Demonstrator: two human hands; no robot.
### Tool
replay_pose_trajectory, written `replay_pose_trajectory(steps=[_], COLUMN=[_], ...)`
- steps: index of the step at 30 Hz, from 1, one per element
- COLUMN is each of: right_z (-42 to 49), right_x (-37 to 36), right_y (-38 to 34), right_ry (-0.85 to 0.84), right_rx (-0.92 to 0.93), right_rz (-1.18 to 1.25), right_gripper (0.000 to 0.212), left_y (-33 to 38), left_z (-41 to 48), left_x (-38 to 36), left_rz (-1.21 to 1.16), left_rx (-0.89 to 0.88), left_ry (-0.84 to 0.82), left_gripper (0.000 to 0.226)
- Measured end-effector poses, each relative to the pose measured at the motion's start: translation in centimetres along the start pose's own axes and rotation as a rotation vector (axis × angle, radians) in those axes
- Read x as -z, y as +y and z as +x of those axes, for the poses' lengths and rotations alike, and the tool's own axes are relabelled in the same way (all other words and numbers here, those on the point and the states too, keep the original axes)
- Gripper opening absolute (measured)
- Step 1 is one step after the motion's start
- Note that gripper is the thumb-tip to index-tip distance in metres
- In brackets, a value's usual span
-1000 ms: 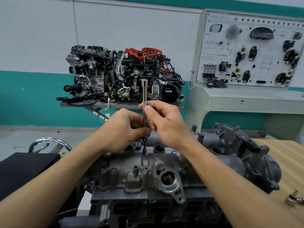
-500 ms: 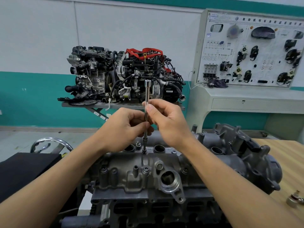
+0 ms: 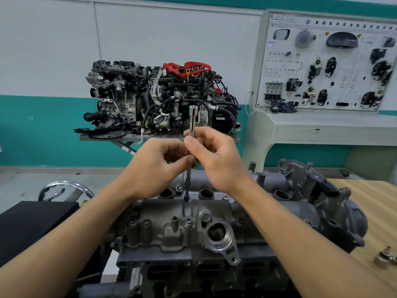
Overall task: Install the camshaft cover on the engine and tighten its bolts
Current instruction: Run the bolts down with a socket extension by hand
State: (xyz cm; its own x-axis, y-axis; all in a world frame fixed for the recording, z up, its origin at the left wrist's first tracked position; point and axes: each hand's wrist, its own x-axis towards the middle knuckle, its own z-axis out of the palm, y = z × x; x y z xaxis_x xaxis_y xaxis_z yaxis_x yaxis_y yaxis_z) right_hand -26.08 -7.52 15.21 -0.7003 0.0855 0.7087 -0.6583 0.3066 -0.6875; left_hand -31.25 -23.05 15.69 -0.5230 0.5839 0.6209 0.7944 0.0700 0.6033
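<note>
The grey camshaft cover (image 3: 268,214) lies on top of the engine (image 3: 193,274) in front of me. A long chrome extension bar (image 3: 192,119) stands upright, its lower tip seated on a bolt (image 3: 186,198) between two round wells in the cover. My right hand (image 3: 217,160) pinches the bar's upper part between thumb and fingers. Lower down, my left hand (image 3: 156,166) pinches the same bar with thumb and fingertips. Another bolt (image 3: 188,221) sits nearer me on the cover.
A wooden bench (image 3: 373,211) lies to the right with a small metal part (image 3: 384,258) on it. A black pad (image 3: 32,224) and a chrome ring (image 3: 64,186) are at the left. Behind stand a display engine (image 3: 159,97) and a training panel (image 3: 328,63).
Both hands have stayed on the bar over the same bolt; the fingers have shifted slightly on it, and the bar's top has tipped a little to the right.
</note>
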Motion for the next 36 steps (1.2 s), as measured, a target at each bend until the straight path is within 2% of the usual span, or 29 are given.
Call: replay_pose_trajectory(steps=[2, 5, 8, 10, 12, 14, 18, 22, 24, 30, 32, 36], right_z=[-0.01, 0.07, 0.15, 0.1, 0.02, -0.04, -0.05, -0.01, -0.02, -0.03, -0.04, -0.19], right_x=[0.05, -0.14, -0.25, -0.11, 0.02, 0.01, -0.1, -0.22, -0.15, -0.27, -0.16, -0.24], right_y=[-0.11, -0.27, -0.02, 0.15, 0.15, 0.08, -0.14, -0.11, 0.05, -0.15, -0.21, -0.25], right_ry=[-0.021, -0.017, 0.062, 0.109, 0.09, 0.047, -0.031, 0.041, 0.094, 0.012, -0.008, 0.029], right_rx=[0.013, 0.042, 0.029, 0.024, 0.021, 0.013, 0.026, 0.034, 0.025, -0.02, -0.004, 0.041], right_rz=[0.053, -0.041, -0.09, -0.104, -0.092, -0.08, -0.024, -0.084, -0.093, -0.004, 0.016, -0.094], right_gripper=[0.013, 0.018, 0.01, 0.017, 0.018, 0.021, 0.011, 0.009, 0.016, 0.022, 0.016, 0.007], left_y=[0.0, 0.24, 0.33, 0.29, 0.27, 0.28, 0.29, 0.47, 0.48, 0.22, 0.07, 0.36], left_z=[0.02, -0.04, -0.02, 0.0, 0.0, -0.06, -0.05, -0.1, -0.06, 0.04, 0.12, 0.0], left_x=[0.03, 0.04, 0.0, 0.07, 0.04, -0.04, 0.09, 0.06, 0.05, 0.02, 0.08, 0.09], left_rz=[-0.014, -0.031, -0.036, -0.062, -0.054, -0.023, 0.018, -0.034, -0.06, -0.004, 0.012, 0.005], left_rx=[0.024, -0.005, -0.02, -0.011, -0.015, -0.022, 0.005, -0.001, 0.004, -0.005, 0.019, 0.009], left_ry=[-0.03, -0.035, -0.001, 0.039, 0.044, 0.025, 0.005, 0.007, 0.025, 0.006, -0.023, -0.043], left_gripper=[0.017, 0.018, 0.009, 0.017, 0.016, 0.006, 0.018, 0.014, 0.01, 0.01, 0.015, 0.013])
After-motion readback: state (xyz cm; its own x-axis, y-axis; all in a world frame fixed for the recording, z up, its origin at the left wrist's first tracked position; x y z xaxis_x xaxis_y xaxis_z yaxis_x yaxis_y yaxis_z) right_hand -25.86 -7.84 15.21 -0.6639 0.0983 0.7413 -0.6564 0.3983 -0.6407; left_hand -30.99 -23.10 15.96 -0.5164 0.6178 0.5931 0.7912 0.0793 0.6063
